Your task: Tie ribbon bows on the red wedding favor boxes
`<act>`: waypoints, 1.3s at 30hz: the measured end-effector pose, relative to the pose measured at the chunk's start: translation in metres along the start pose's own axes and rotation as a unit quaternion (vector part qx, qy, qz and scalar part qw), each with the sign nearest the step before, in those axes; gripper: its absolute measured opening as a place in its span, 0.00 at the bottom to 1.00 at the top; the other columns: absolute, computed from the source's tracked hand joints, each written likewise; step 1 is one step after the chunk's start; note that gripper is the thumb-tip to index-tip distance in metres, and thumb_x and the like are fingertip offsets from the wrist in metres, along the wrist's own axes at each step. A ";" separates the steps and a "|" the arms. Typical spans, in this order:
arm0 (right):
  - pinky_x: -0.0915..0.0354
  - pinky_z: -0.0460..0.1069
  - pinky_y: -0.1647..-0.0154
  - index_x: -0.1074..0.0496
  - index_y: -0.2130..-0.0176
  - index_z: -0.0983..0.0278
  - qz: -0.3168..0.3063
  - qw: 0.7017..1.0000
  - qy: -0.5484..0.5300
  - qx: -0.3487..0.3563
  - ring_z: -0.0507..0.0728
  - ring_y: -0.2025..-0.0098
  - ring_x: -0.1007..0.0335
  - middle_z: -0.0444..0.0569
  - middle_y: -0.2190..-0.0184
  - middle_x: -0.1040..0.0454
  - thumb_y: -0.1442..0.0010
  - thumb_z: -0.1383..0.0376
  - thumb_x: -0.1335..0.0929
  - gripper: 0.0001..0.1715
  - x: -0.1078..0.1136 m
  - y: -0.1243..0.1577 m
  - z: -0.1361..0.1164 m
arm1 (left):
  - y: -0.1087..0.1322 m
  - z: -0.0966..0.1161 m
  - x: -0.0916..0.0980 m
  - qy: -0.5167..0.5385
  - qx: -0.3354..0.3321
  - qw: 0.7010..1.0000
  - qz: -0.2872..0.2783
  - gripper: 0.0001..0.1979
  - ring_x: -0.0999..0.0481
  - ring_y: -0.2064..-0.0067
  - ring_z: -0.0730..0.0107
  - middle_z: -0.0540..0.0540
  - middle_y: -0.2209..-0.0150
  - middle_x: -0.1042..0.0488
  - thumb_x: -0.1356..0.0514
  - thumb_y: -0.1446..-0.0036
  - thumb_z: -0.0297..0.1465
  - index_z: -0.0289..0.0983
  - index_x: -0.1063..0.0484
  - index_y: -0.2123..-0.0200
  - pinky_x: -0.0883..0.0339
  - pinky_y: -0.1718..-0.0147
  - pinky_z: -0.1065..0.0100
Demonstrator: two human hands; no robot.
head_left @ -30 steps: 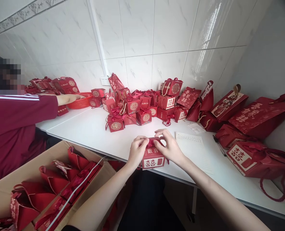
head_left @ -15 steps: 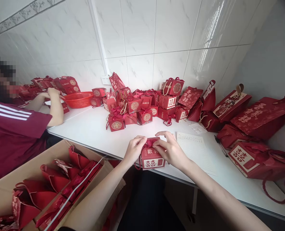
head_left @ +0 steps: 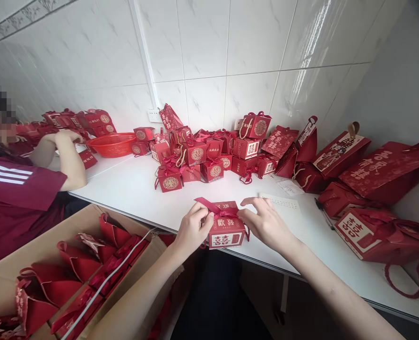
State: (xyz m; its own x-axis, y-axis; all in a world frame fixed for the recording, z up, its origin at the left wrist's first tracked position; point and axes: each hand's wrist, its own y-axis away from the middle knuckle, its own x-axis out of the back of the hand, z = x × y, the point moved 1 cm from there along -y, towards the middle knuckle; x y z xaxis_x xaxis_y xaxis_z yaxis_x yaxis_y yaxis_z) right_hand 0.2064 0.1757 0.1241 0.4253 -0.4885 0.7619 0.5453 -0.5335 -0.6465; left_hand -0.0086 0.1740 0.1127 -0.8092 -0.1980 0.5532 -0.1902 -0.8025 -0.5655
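Observation:
A red gift box with gold and white lettering stands at the table's front edge. Across its top runs a dark red ribbon, knotted in the middle. My left hand pinches the ribbon at the left, and a loose end sticks up beyond the fingers. At the right, my right hand has its thumb and a finger closed at the ribbon's other side, with the index finger raised. The fingers partly cover that end. Red cord handles hang at the box's sides.
Several red gift boxes are piled along the wall. Larger ones stand at the right, near a written sheet. A cardboard carton with red bags sits lower left. A co-worker sits left, near a red plastic basket.
My hands have moved apart, the left to the left and the right to the right. The ribbon now stretches across the box top with its knot drawn flatter.

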 end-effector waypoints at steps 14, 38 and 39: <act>0.43 0.48 0.74 0.39 0.78 0.61 -0.146 0.888 -0.292 -0.325 0.52 0.78 0.40 0.42 0.80 0.35 0.43 0.53 0.35 0.19 -0.006 -0.020 -0.023 | -0.004 -0.006 -0.005 0.064 0.023 0.997 -0.031 0.15 0.36 0.74 0.74 0.44 0.62 0.30 0.50 0.42 0.32 0.37 0.46 0.81 0.41 0.73 0.68; 0.39 0.49 0.65 0.29 0.70 0.64 -0.132 0.811 -0.457 -0.342 0.53 0.69 0.34 0.46 0.71 0.28 0.52 0.52 0.31 0.17 0.000 -0.043 0.017 | -0.007 -0.016 -0.003 0.053 0.071 0.995 -0.049 0.14 0.36 0.73 0.74 0.51 0.72 0.42 0.46 0.45 0.32 0.38 0.46 0.80 0.38 0.75 0.71; 0.38 0.49 0.65 0.27 0.70 0.64 -0.138 0.827 -0.442 -0.320 0.53 0.69 0.33 0.46 0.71 0.26 0.50 0.52 0.31 0.17 -0.003 -0.051 0.016 | -0.007 -0.014 -0.003 0.046 0.065 0.996 -0.042 0.12 0.36 0.73 0.74 0.51 0.72 0.41 0.46 0.45 0.31 0.38 0.45 0.79 0.37 0.74 0.70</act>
State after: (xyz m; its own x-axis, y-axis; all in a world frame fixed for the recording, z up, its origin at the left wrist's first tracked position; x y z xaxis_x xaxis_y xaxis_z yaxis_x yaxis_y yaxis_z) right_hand 0.1886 0.2151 0.1549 0.8642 0.2576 0.4322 0.3367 -0.9344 -0.1165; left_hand -0.0134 0.1880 0.1062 -0.8416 -0.0800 0.5341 -0.1909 -0.8810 -0.4328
